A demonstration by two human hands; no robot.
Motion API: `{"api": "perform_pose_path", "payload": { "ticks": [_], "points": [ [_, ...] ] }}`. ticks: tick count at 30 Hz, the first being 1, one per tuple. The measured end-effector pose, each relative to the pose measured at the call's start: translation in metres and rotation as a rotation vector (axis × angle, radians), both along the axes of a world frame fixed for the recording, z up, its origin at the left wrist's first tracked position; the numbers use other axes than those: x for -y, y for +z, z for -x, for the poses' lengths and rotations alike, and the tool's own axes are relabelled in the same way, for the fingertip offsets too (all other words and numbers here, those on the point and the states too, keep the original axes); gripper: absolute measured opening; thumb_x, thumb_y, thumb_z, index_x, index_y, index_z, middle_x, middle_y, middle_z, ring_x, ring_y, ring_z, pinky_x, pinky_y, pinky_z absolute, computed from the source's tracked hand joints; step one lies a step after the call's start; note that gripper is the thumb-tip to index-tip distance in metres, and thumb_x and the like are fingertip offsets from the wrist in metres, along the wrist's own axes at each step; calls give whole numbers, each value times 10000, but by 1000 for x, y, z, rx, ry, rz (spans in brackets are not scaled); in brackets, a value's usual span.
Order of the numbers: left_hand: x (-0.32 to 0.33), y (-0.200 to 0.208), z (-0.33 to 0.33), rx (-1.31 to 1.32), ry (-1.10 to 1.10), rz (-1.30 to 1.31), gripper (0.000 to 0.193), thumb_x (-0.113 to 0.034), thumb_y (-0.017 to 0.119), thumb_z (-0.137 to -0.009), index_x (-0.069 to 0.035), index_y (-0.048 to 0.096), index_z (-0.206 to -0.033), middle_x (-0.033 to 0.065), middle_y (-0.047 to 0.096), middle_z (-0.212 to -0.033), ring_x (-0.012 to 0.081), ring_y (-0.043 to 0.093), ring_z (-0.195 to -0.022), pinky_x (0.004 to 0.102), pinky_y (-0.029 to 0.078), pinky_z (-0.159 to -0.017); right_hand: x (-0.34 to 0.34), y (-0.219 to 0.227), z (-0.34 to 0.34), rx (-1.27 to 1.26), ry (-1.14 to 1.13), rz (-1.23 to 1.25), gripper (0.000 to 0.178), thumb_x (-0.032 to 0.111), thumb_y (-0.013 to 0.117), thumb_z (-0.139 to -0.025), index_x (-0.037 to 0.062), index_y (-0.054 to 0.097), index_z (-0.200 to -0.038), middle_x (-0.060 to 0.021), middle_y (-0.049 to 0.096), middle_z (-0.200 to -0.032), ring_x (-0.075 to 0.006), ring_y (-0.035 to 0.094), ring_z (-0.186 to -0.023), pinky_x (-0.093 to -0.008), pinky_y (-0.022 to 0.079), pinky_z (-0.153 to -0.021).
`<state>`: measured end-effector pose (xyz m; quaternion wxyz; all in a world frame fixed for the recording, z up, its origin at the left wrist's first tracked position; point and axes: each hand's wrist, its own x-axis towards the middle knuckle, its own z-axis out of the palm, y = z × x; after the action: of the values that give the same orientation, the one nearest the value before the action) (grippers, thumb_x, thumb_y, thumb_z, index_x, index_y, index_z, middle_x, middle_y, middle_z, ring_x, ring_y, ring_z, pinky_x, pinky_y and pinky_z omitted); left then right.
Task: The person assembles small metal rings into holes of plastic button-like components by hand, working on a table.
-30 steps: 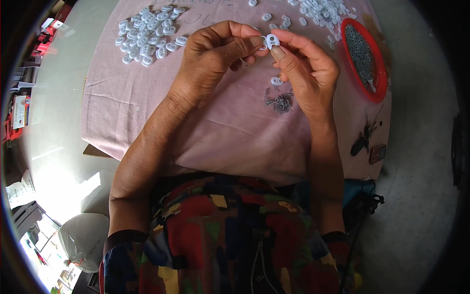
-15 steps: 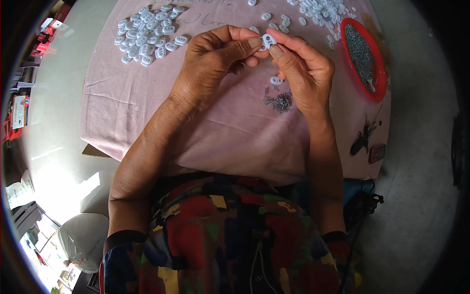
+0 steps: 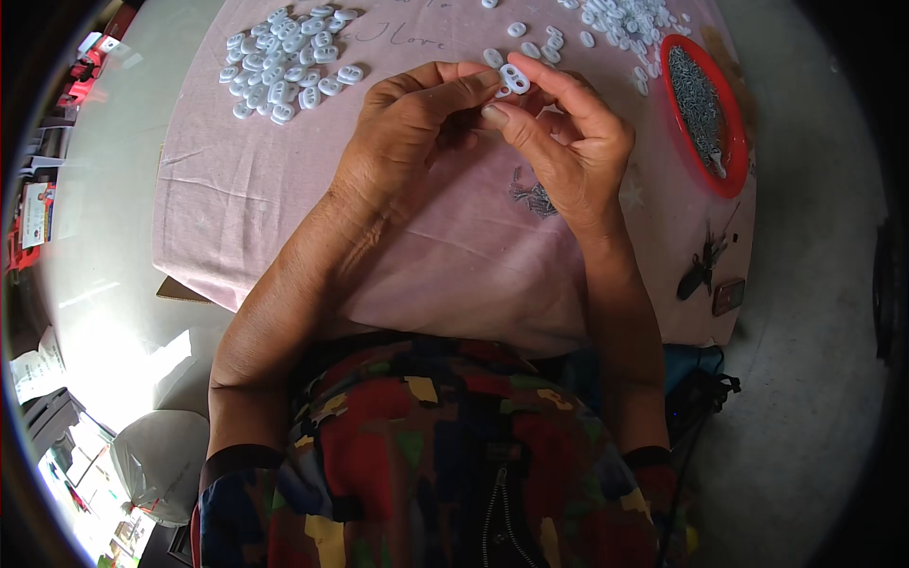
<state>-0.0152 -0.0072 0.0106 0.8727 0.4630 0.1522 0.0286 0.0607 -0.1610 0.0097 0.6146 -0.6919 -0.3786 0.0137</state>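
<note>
In front of me, over the pink cloth, both hands meet at a small white oval plastic piece (image 3: 515,79) with two holes. My left hand (image 3: 402,118) is closed, pinching the piece's left side between thumb and fingers. At the other side, the index fingertip of my right hand (image 3: 582,137) rests against the piece, and its thumb lies lower, close to the left fingers. Part of another white edge shows beneath the piece; I cannot tell whether it is separate. Under my right hand lies a small heap of grey metal screws or pins (image 3: 532,196), partly covered.
A pile of white oval pieces (image 3: 284,66) lies at the far left. Smaller white parts (image 3: 625,21) are heaped far right, beside a red oval dish (image 3: 735,142) of metal pins. Dark keys or a tool (image 3: 697,275) and a small dark-red device (image 3: 728,296) sit near the right edge.
My right thumb has slid off the white piece, down and left, and the piece has shifted slightly left. A second white piece seen under my right fingers is now hidden.
</note>
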Motion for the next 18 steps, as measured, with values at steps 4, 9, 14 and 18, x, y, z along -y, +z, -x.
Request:
{"api": "perform_pose_path", "payload": {
  "ticks": [4, 9, 14, 18],
  "points": [
    [6, 2, 0, -62, 37, 122, 208, -176, 659, -900, -6, 664, -1020, 41, 667, -912, 101, 616, -821, 234, 490, -765, -1, -5, -3, 174, -60, 6, 383, -29, 754, -798, -7, 666, -1170, -17, 650, -931, -38, 566, -748, -166, 462, -617],
    [9, 4, 1, -53, -12, 162, 216, -186, 658, -901, -11, 666, -1027, 40, 666, -933, 110, 617, -834, 252, 493, -792, 3, 0, -6, 300, -86, 47, 366, -21, 769, -767, 15, 694, -1123, -29, 652, -906, -61, 573, -737, -184, 463, -585],
    [-1, -2, -1, -4, -125, 146, 186, -172, 667, -897, -30, 680, -1017, 13, 671, -902, 86, 610, -813, 224, 467, -717, 7, 6, -12, 430, -51, 61, 363, -6, 766, -750, 24, 699, -1106, -39, 654, -895, -79, 583, -723, -197, 457, -563],
    [-2, 1, -1, 29, -137, 53, 171, -197, 682, -905, -45, 698, -979, 5, 672, -865, 68, 603, -771, 203, 450, -663, 8, 8, -13, 480, -34, 82, 354, 20, 763, -752, 33, 702, -1101, -40, 659, -899, -91, 584, -708, -202, 451, -545]
  ]
}}
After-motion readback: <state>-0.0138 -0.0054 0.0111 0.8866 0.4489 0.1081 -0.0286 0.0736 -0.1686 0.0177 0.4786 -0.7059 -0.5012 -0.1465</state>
